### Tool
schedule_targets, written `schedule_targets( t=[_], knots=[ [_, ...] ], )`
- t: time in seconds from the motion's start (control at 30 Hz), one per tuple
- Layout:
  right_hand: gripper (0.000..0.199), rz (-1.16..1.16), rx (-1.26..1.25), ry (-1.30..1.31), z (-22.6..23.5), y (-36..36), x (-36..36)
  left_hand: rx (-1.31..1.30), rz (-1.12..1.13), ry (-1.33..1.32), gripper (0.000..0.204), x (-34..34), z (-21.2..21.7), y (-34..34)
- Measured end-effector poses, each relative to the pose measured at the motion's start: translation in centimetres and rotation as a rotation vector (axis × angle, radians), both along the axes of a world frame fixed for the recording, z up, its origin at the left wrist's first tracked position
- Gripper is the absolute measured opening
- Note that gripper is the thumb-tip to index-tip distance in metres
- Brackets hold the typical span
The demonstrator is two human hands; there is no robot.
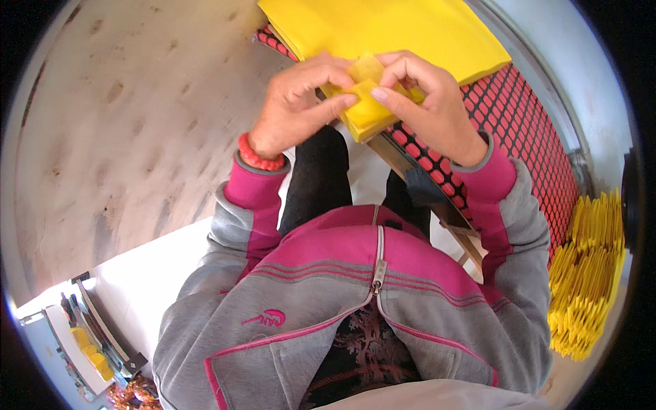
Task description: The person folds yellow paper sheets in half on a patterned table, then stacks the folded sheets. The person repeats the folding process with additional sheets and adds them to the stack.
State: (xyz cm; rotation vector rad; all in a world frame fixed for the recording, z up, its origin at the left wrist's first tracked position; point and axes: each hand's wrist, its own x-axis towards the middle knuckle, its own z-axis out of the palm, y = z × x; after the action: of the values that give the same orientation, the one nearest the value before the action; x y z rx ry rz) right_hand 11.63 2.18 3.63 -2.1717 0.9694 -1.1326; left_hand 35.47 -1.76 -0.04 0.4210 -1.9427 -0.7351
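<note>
Both hands hold a small folded yellow sheet, thin like cloth or paper, in front of me over the table's near edge. My left hand, a red beaded bracelet on its wrist, pinches the left side between thumb and fingers. At the right side, my right hand grips it with the thumb lying on the front face. A lighter, thin flap stands up between the fingertips. Behind the hands lies a large flat yellow stack of sheets. Some fingertips are hidden behind the folds.
The table wears a red-and-black patterned cover. Many folded yellow pieces are stacked at the right. A large pale stained board fills the left. At lower left stands a shelf-like unit with small yellow items.
</note>
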Motion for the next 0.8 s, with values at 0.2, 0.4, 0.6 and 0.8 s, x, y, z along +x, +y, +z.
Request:
schedule_targets(
  t=[0.2,0.4,0.6,0.8],
  knots=[
    [0.012,-0.103,-0.078,-0.107,0.1,0.5,1.2,0.033,0.140,0.035,0.014,-0.8,-0.1,0.8],
    [0.015,-0.160,-0.286,-0.103,1.7,1.3,2.1,0.201,0.159,0.111,0.010,-1.6,-0.7,0.9],
    [0.018,-0.005,-0.308,0.186,4.4,7.0,2.2,0.146,0.264,0.145,0.015,-2.1,-0.6,1.1],
    [0.017,0.084,-0.016,0.395,0.4,14.0,1.6,0.105,0.317,0.111,0.016,-1.9,-0.4,1.3]
  ],
)
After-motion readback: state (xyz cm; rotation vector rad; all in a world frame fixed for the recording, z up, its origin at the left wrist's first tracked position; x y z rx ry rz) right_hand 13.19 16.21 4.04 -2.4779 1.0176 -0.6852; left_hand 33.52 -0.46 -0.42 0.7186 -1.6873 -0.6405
